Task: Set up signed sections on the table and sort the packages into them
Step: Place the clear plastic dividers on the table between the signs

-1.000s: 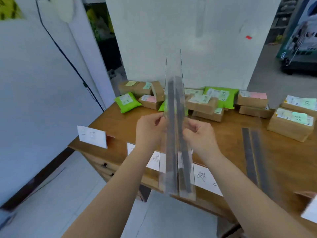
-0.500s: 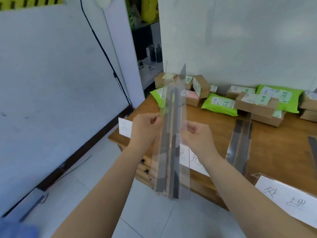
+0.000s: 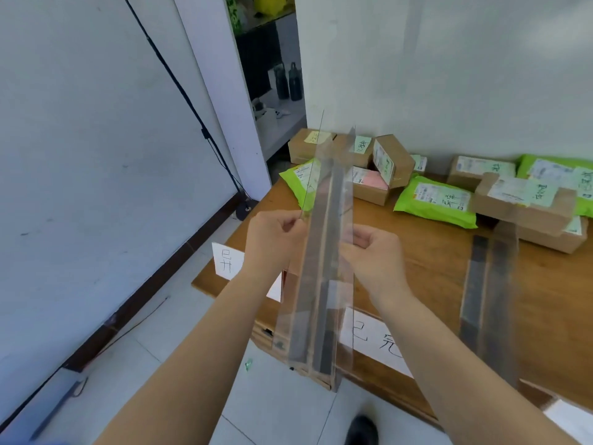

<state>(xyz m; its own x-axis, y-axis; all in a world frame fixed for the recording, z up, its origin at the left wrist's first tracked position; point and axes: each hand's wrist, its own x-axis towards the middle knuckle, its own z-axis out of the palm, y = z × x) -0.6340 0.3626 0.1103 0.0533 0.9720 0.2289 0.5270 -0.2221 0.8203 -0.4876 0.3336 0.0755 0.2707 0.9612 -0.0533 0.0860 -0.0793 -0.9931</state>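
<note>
I hold a long clear acrylic divider (image 3: 321, 284) with dark strips along its base, upright and edge-on above the near-left corner of the wooden table (image 3: 417, 268). My left hand (image 3: 272, 242) pinches its left pane; my right hand (image 3: 375, 255) grips its right side. A second divider (image 3: 487, 284) stands on the table to the right. White paper signs with handwritten characters hang at the table's front edge (image 3: 226, 260), (image 3: 378, 345). Brown cardboard packages (image 3: 523, 207) and green mailer bags (image 3: 433, 200) lie along the back of the table.
A white wall runs along the left, with a black cable (image 3: 179, 88) down to a round base on the floor. Behind the table is another white wall with a doorway gap at the left. My shoe (image 3: 362, 430) shows on the tiled floor.
The view has swung left and my hands carried the divider toward the table's left end. The packages now sit further right in view, and the grip on the divider is unchanged.
</note>
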